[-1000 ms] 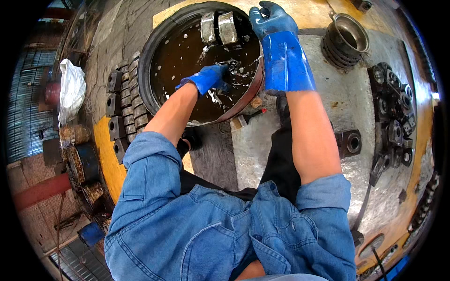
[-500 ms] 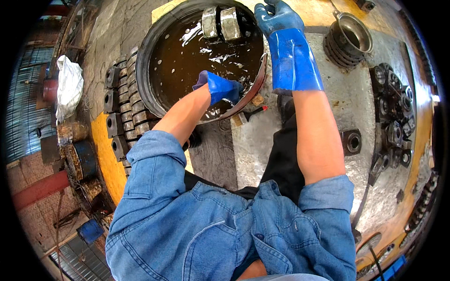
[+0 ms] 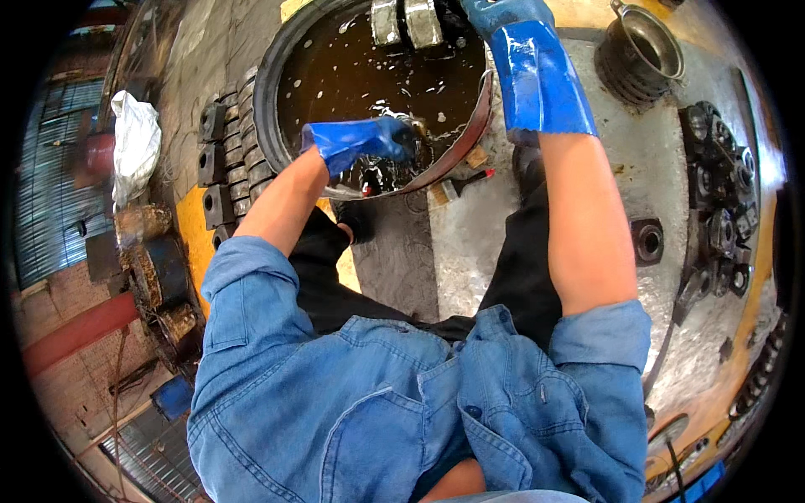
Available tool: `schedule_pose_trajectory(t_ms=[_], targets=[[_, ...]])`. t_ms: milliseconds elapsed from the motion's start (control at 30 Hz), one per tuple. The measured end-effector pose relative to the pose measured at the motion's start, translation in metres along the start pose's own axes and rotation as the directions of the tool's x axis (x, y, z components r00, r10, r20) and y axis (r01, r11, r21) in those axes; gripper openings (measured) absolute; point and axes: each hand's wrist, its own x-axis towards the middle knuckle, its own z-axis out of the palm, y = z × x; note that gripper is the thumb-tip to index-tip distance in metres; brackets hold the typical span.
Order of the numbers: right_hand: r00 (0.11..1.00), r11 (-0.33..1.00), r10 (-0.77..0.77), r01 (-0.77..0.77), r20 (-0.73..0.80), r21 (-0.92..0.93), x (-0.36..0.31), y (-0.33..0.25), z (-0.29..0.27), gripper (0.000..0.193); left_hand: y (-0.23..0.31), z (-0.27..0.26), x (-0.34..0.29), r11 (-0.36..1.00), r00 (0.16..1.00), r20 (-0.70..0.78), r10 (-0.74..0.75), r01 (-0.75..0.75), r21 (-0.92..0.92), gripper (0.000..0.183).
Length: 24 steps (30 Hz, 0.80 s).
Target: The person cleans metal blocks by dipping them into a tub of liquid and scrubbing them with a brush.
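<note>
Both my hands wear blue rubber gloves. In a round basin of dark brown liquid, my left hand is closed at the surface near the close side. It grips what looks like a brush, whose red-tipped dark handle shows below the glove; its other end is lost in splashing liquid. At the basin's far right rim is my right hand, with its fingers partly cut off by the picture's upper edge, so its grip is unclear. Two pale metal rings stand in the liquid at the far side.
Another brush lies beside the basin, near a small wooden block. A metal housing stands at far right, above several dark metal parts. Stacked metal rings line the left side. A square-flanged part lies right of my forearm.
My left hand has risen from the liquid and shifted left, bringing the red handle tip into view. The basin and my right hand sit higher in the picture.
</note>
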Motion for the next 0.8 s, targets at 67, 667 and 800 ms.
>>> schedule_pose_trajectory(t_ms=[67, 667, 800], targets=[[0.994, 0.995, 0.083, -0.086, 0.064, 0.047, 0.001, -0.012, -0.009, 0.054, 0.009, -0.016, -0.006, 0.993, 0.997, 0.072, 0.033, -0.041, 0.107, 0.053], [0.99, 0.997, -0.072, 0.069, 0.125, 0.03, -0.017, -0.023, -0.016, 0.037, -0.163, 0.062, 0.053, 0.895, 0.896, -0.136, -0.423, 0.389, -0.219, 0.034], [0.994, 0.995, -0.06, 0.053, 0.086, 0.083, -0.02, -0.03, -0.006, 0.038, -0.26, 0.091, 0.038, 0.903, 0.911, -0.266, -0.315, 0.374, 0.212, 0.033]])
